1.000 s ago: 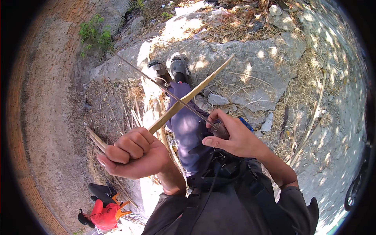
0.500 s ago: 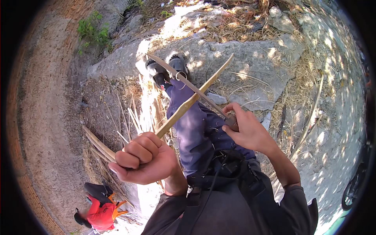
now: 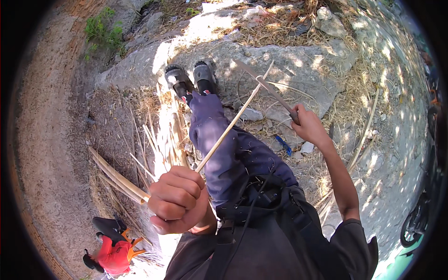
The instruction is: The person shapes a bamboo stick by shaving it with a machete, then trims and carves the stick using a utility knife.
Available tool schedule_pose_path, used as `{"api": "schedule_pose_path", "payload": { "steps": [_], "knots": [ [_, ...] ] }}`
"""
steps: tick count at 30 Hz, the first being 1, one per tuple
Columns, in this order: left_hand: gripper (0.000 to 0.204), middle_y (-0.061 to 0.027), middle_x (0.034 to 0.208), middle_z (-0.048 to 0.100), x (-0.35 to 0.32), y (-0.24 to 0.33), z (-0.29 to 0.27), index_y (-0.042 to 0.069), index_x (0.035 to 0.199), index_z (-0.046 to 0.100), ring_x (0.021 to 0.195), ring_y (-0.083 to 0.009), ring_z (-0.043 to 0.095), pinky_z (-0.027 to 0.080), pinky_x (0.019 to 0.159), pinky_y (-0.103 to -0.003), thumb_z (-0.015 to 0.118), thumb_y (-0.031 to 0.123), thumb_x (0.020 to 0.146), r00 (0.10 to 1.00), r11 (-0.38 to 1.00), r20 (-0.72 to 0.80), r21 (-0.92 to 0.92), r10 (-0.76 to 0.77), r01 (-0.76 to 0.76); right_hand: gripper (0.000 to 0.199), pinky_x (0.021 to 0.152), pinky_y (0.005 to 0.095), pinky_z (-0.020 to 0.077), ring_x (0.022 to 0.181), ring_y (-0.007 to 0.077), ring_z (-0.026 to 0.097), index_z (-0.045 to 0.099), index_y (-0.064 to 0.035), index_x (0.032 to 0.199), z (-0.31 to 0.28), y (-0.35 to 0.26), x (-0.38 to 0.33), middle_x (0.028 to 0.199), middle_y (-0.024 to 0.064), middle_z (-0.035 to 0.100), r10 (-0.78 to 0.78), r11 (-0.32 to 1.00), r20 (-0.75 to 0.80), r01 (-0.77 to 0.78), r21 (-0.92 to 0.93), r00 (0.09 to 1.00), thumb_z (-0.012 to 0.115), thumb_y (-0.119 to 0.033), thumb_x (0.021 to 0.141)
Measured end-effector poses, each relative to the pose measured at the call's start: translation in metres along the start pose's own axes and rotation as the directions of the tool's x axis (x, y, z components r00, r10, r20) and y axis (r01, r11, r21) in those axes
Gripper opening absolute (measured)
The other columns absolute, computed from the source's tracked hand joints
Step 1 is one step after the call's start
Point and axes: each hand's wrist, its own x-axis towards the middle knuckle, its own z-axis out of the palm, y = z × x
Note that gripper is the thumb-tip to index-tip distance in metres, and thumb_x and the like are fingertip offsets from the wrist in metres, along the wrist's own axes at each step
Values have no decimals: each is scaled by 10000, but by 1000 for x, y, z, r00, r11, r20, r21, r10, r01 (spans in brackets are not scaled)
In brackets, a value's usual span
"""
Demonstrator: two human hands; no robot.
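My left hand (image 3: 179, 196) is closed in a fist round a long pale strip of split wood, perhaps bamboo (image 3: 229, 126). The strip slants up and away to the right, over my legs, and its narrow edge shows. My right hand (image 3: 308, 125) grips the dark handle of a long-bladed knife (image 3: 276, 94), arm stretched forward. Its blade points up and left and crosses the strip near the strip's far end. A thin curled shaving seems to hang at the crossing. My fingers hide the near end of the strip.
Split wood lengths (image 3: 122, 179) lie left of my left hand. More sticks (image 3: 173, 140) lie beside my legs. A stone slab (image 3: 298, 70) is beyond my shoes (image 3: 204, 74). A person in red (image 3: 114, 255) sits lower left on an orange chair (image 3: 135, 249). A wheel (image 3: 410, 228) stands far right.
The knife has moved from beside my lap outward along the strip to near its far end, my right arm extending. The strip has turned from its broad face to its narrow edge.
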Motion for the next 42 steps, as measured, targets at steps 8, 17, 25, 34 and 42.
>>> {"api": "schedule_pose_path", "payload": {
  "steps": [8,17,25,34,42],
  "knots": [
    [576,55,432,264,-5,3,-7,169,581,270,330,-55,167,194,323,-240,364,370,1113,999,998,-47,55,-19,21,150,503,224,446,572,71,579,664,-30,959,46,87,-4,750,41,673,399,446,312,-480,755,862,708,-172,973],
    [620,31,417,341,-24,-3,-8,133,576,367,309,-105,268,264,359,-272,413,438,1113,983,994,163,75,-87,76,468,553,233,443,635,48,520,597,-121,1340,94,130,-58,817,-40,573,417,-88,543,-563,822,729,742,-412,1004],
    [370,-23,554,372,-38,7,9,49,624,499,424,-185,364,275,448,-332,515,277,915,908,983,378,31,-179,180,301,411,240,323,447,48,405,599,-87,974,43,36,-75,601,-58,454,565,414,335,-610,676,754,704,-361,1040],
    [299,-58,597,505,-43,3,16,39,651,571,437,-172,461,254,424,-309,607,257,853,865,979,472,-16,-171,203,179,447,273,343,475,51,472,606,-59,938,-20,-69,-80,607,-35,531,71,635,107,-127,762,992,766,-140,941],
    [288,-58,644,485,-46,8,13,22,713,587,464,-182,441,302,456,-330,577,262,872,861,978,471,28,-194,205,236,543,311,462,540,189,625,644,-65,903,-17,-119,-86,652,52,622,-273,837,16,229,497,962,855,-146,837]
  ]
}}
